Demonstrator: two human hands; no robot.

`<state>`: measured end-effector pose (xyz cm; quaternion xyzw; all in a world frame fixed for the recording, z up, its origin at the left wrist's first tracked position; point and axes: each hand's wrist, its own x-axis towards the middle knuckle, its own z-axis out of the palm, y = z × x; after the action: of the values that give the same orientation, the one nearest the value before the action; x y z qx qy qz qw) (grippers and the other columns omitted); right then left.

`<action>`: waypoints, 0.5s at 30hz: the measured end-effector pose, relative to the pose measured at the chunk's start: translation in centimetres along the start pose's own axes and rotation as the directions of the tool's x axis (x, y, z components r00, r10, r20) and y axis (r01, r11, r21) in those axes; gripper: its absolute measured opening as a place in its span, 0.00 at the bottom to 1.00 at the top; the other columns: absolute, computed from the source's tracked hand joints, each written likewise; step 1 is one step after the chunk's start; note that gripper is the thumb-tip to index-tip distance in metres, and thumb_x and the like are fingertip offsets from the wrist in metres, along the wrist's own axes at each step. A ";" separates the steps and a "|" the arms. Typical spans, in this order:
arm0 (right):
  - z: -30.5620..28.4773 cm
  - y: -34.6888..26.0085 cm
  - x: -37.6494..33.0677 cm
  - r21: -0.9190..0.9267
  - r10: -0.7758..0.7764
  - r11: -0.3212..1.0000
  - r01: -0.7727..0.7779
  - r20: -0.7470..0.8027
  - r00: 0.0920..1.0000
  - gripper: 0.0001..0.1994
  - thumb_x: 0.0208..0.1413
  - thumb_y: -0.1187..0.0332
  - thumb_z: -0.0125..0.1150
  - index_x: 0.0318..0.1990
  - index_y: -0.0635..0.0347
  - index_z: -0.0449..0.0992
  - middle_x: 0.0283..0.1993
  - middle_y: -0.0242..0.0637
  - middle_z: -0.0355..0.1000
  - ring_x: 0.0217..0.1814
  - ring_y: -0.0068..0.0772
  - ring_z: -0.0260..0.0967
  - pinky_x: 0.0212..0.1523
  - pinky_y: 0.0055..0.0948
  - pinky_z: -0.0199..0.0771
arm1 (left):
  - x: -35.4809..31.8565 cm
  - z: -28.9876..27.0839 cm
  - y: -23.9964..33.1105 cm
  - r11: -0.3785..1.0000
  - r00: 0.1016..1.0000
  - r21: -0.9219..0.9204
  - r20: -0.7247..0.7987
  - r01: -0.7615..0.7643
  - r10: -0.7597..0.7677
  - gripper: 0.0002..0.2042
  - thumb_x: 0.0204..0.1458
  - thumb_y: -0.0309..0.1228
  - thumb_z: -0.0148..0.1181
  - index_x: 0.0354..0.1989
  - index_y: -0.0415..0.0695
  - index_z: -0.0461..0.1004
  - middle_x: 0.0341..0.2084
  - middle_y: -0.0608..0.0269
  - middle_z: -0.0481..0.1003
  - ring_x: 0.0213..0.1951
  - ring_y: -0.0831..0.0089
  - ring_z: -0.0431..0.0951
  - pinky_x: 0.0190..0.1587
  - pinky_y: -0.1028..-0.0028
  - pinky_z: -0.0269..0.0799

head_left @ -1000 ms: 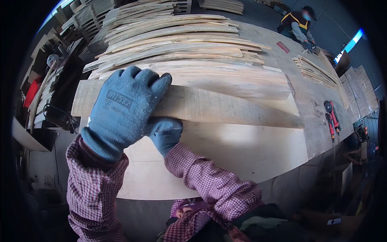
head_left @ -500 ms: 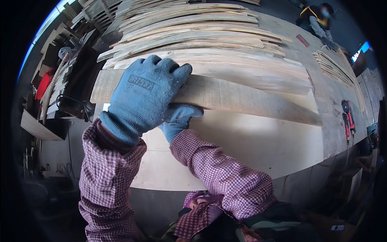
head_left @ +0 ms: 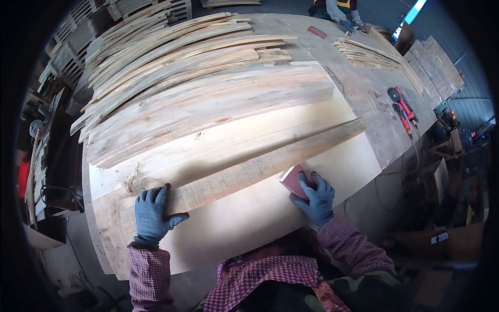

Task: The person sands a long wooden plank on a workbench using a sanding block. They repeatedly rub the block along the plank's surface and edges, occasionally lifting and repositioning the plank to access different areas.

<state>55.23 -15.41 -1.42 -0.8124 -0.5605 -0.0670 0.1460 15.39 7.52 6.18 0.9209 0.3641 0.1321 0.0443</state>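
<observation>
Across the desk [head_left: 285, 30], from eight o'clock to two, lies your plank [head_left: 260, 165], probably stiff yet light, best held by its edges at eight, where your left hand [head_left: 152, 216] grips it, part-curled, while your right hand [head_left: 317, 200] clasps a red block [head_left: 294, 181].

Woodworking workshop: stacked planks [head_left: 218, 96], red-and-black handheld tools [head_left: 407, 108].

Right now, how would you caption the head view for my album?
Left hand on a wooden plank, right hand holding a reddish block.
</observation>
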 end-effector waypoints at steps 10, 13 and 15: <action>-0.2 16.1 8.7 0.001 0.560 0.827 -0.562 -0.083 0.824 0.37 0.49 0.44 0.68 0.68 0.32 0.65 0.61 0.48 0.65 0.60 0.56 0.65 0.59 0.51 0.66 | -3.6 6.7 2.8 0.999 0.993 0.036 -0.119 -0.005 0.009 0.45 0.34 0.57 0.74 0.59 0.43 0.65 0.56 0.50 0.67 0.59 0.47 0.65 0.62 0.45 0.59; 2.3 12.2 10.7 -0.089 0.373 0.921 -0.379 -0.079 0.925 0.36 0.48 0.43 0.68 0.66 0.33 0.68 0.59 0.48 0.66 0.57 0.55 0.66 0.58 0.53 0.66 | -3.3 7.8 2.9 0.997 0.994 0.069 -0.105 0.017 -0.010 0.45 0.34 0.56 0.74 0.59 0.42 0.64 0.56 0.51 0.67 0.61 0.46 0.63 0.63 0.44 0.59; 3.3 5.6 10.4 0.120 0.087 0.990 -0.080 -0.054 0.995 0.35 0.47 0.43 0.68 0.65 0.34 0.69 0.58 0.46 0.66 0.55 0.52 0.65 0.55 0.53 0.65 | -3.5 7.5 2.9 0.997 0.994 0.082 -0.106 -0.004 0.013 0.45 0.34 0.55 0.75 0.59 0.42 0.63 0.57 0.50 0.66 0.61 0.46 0.63 0.64 0.45 0.58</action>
<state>64.06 -6.94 -2.60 -0.8229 -0.5243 -0.0517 0.2129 16.93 3.17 -1.23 0.9151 0.3671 0.1664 -0.0134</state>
